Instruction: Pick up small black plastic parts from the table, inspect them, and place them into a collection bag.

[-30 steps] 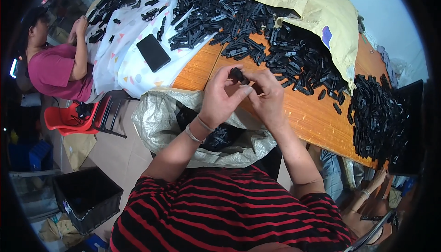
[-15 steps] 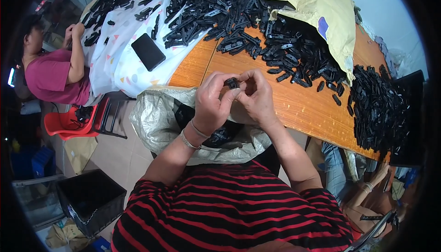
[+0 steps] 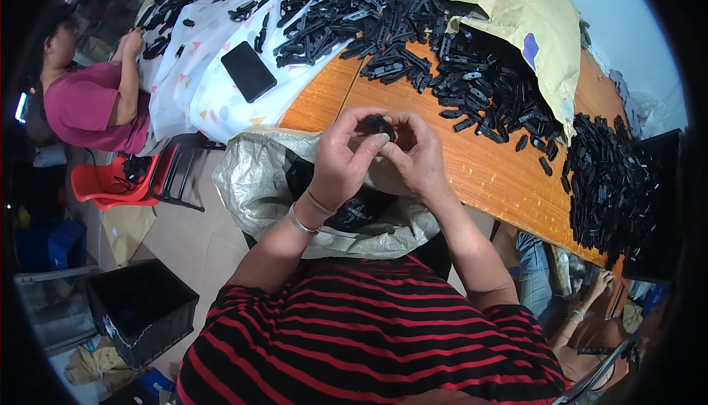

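Between my two hands is a small black plastic part [image 3: 379, 125], pinched by the fingertips of both. My left hand [image 3: 344, 158] is closed on its left side, thumb on the near face. My right hand [image 3: 417, 153] grips it from the right with thumb and bent fingers. The fingers cover much of the part, so its full shape is hidden. Both hands hover over the open mouth of a whitish woven sack [image 3: 247, 176]. Inside the sack lie dark pieces [image 3: 354, 215], partly hidden by my left wrist.
Heaps of black plastic parts [image 3: 487, 95] cover the wooden table [image 3: 509, 191]. A black tablet-like device [image 3: 248, 71] lies on a patterned white sheet [image 3: 195, 95]. Yellowish paper sacking [image 3: 549, 43] drapes the back. One person [image 3: 92, 102] sits left; another's arm [image 3: 582, 305] shows lower right. A black crate [image 3: 147, 309] stands on the floor.
The black part has turned between my fingers and shows a larger dark face. Both hands stay close together over the sack. The view has shifted slightly.
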Tool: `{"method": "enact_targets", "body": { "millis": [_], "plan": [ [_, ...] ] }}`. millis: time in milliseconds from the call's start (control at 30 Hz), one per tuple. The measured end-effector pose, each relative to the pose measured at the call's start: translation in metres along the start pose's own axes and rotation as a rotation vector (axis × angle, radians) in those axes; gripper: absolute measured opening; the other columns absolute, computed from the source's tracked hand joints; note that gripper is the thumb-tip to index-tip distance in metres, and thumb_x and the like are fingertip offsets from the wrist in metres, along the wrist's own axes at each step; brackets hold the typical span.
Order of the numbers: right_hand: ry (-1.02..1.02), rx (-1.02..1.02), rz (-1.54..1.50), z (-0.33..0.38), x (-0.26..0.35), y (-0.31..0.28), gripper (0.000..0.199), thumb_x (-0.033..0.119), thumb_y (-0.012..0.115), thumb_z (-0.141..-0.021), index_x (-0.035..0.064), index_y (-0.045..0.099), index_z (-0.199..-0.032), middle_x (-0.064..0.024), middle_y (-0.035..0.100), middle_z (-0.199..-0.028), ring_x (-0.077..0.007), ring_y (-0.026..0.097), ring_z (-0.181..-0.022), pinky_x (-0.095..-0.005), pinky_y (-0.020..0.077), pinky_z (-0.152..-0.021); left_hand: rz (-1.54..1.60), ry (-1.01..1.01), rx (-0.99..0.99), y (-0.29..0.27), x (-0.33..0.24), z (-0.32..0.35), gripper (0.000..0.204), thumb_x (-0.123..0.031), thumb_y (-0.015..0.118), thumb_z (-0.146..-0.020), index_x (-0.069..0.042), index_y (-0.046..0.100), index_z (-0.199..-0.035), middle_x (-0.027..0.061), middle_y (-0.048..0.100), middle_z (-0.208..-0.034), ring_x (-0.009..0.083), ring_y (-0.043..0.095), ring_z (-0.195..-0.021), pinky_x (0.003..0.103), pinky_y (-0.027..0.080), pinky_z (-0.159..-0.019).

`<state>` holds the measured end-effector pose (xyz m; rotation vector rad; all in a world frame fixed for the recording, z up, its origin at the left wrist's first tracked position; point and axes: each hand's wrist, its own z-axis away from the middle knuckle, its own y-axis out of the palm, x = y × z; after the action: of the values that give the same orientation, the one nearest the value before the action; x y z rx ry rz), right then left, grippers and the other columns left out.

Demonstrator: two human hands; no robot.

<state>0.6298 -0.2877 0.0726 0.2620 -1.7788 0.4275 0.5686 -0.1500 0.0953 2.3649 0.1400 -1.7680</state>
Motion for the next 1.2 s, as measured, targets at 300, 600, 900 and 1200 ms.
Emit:
{"method": "enact_targets", "body": {
  "millis": [300,600,900,1200],
  "plan": [
    [-0.048,0.006,0.244,0.002,0.011,0.000,0.030,0.013,0.080,-0.078,-0.0003,0.060,-0.095,-0.0022,0.064,-0.080,-0.0060,0.058,-0.073,-0.0224,0.0485,-0.065,0.207,-0.081,0.007,-0.010,0.007,-0.004,0.022,-0.002,0.060,-0.092,0.001,0.058,-0.113,0.0036,0.064,-0.100,0.0069,0.059,-0.089,0.022,0.049,-0.082],
    [-0.064,-0.071,0.251,0.003,0.020,0.002,0.026,0.012,0.076,-0.083,-0.0017,0.059,-0.098,-0.0050,0.066,-0.082,-0.0086,0.062,-0.076,-0.0245,0.0506,-0.065,0.323,-0.192,0.059,-0.021,0.003,-0.008,0.027,-0.005,0.061,-0.093,0.003,0.057,-0.118,0.0047,0.065,-0.098,0.0069,0.061,-0.087,0.022,0.050,-0.079],
    [-0.101,-0.029,0.189,0.007,0.005,-0.007,0.020,0.006,0.072,-0.084,-0.0004,0.058,-0.097,-0.0055,0.065,-0.083,-0.0102,0.064,-0.073,-0.0248,0.0521,-0.062,0.250,-0.200,0.118,-0.013,0.009,-0.001,0.026,-0.003,0.061,-0.092,0.003,0.058,-0.117,0.0061,0.066,-0.097,0.0074,0.064,-0.083,0.020,0.051,-0.075],
    [-0.218,-0.026,0.404,0.006,0.014,0.005,0.029,0.009,0.068,-0.086,0.0011,0.053,-0.109,-0.0183,0.064,-0.091,-0.0314,0.066,-0.081,-0.0383,0.0521,-0.066,0.112,-0.121,-0.010,-0.004,0.018,-0.007,0.015,-0.008,0.058,-0.095,0.001,0.061,-0.107,0.0025,0.066,-0.096,0.0074,0.061,-0.083,0.023,0.050,-0.073]
  ]
}}
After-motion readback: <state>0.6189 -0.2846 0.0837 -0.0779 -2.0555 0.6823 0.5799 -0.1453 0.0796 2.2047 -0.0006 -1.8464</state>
